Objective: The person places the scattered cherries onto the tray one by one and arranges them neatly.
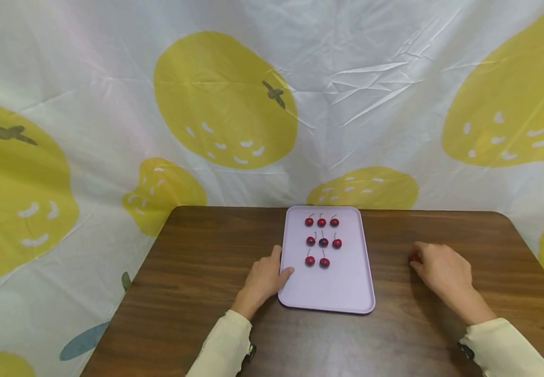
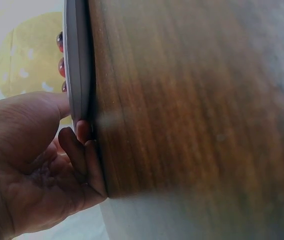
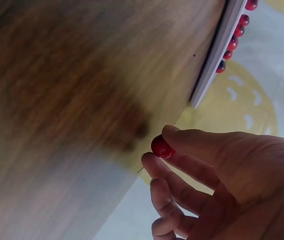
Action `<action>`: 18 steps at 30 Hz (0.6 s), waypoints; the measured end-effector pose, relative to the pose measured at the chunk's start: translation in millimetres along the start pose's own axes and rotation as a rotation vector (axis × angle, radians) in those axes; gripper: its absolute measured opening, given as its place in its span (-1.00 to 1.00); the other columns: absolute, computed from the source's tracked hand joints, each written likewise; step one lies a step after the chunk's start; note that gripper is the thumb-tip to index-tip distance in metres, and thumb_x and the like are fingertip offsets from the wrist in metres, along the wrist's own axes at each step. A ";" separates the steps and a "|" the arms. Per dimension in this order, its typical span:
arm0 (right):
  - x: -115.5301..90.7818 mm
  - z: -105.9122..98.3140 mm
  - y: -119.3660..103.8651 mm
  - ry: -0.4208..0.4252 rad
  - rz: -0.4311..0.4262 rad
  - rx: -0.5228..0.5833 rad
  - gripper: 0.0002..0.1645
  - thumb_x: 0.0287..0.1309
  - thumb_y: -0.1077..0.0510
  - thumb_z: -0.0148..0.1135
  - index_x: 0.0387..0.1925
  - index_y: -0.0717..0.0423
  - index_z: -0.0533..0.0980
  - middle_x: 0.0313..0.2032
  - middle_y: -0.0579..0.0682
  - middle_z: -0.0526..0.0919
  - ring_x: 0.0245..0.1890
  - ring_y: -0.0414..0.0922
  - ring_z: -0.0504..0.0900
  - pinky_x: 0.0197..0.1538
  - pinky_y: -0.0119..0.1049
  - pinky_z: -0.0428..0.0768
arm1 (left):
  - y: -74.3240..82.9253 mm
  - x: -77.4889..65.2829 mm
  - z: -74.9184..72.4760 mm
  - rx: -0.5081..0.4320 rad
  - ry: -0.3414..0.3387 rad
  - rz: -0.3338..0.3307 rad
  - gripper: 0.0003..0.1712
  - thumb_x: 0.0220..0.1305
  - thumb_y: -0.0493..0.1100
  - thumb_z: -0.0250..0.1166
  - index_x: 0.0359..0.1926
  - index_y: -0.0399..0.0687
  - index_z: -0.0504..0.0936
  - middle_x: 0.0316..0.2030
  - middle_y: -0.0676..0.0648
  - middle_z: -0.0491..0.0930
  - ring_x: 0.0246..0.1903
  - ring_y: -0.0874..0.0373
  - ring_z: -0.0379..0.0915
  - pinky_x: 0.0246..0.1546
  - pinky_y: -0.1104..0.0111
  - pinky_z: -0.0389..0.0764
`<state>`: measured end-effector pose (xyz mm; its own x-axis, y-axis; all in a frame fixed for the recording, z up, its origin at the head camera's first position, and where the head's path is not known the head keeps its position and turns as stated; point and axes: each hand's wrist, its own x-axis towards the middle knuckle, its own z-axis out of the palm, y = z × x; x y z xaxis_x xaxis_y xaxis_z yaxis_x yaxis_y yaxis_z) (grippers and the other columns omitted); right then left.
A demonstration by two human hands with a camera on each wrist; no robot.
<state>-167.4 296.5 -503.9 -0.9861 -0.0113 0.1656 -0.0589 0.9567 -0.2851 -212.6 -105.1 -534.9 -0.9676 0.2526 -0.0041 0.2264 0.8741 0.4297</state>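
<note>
A pale lilac tray lies on the table with several red cherries on it, stems pointing away. They stand in two rows of three and a nearer row of two. My left hand grips the tray's left rim, thumb over the edge, fingers low against its side in the left wrist view. Off to the right of the tray, my right hand pinches one cherry between thumb and fingertips. Its thin stem shows below the fingers in the right wrist view.
The brown wooden table extends on both sides of the tray. Behind it hangs a white cloth printed with big yellow fruit, close to the table's far edge.
</note>
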 end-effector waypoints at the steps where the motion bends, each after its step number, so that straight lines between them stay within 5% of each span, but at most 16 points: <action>1: 0.5 -0.3 -0.8 0.003 -0.004 0.000 -0.88 0.14 0.20 0.47 -0.25 0.03 0.69 -0.45 0.01 0.73 -0.48 -0.03 0.63 -0.56 -0.07 0.42 | 0.0 -0.1 -0.1 0.000 0.001 0.002 -0.33 0.46 0.10 0.36 0.35 -0.18 0.38 -0.10 -0.32 0.76 -0.30 -0.07 0.67 -0.18 0.06 0.71; 7: 3.3 -2.5 -5.3 0.027 -0.024 -0.007 -0.86 0.13 0.21 0.49 -0.25 0.04 0.69 -0.44 0.00 0.72 -0.48 -0.05 0.62 -0.56 -0.10 0.41 | 0.2 -0.4 -0.3 -0.004 0.005 0.005 -0.34 0.46 0.11 0.36 0.34 -0.18 0.38 -0.11 -0.33 0.76 -0.30 -0.09 0.67 -0.20 0.05 0.70; 14: 2.0 3.9 -18.4 0.121 -0.094 -0.078 -0.80 0.03 0.27 0.51 -0.32 0.04 0.62 -0.41 0.15 0.70 -0.38 0.28 0.67 -0.53 0.15 0.49 | -0.8 0.7 1.1 -0.003 0.002 0.000 -0.33 0.46 0.11 0.36 0.35 -0.17 0.38 -0.10 -0.31 0.75 -0.30 -0.07 0.66 -0.18 0.06 0.70; 18: 0.4 10.8 -32.5 0.191 -0.142 -0.107 -0.79 0.00 0.29 0.50 -0.32 0.05 0.62 -0.38 0.20 0.70 -0.31 0.30 0.65 -0.44 0.21 0.52 | -0.9 0.9 0.8 0.000 -0.004 -0.005 -0.32 0.46 0.12 0.35 0.36 -0.16 0.37 -0.09 -0.30 0.75 -0.30 -0.04 0.64 -0.18 0.08 0.70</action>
<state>-167.5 262.3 -504.8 -0.9215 -0.1024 0.3747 -0.1680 0.9748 -0.1468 -213.5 -105.4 -536.0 -0.9683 0.2497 -0.0104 0.2211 0.8754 0.4299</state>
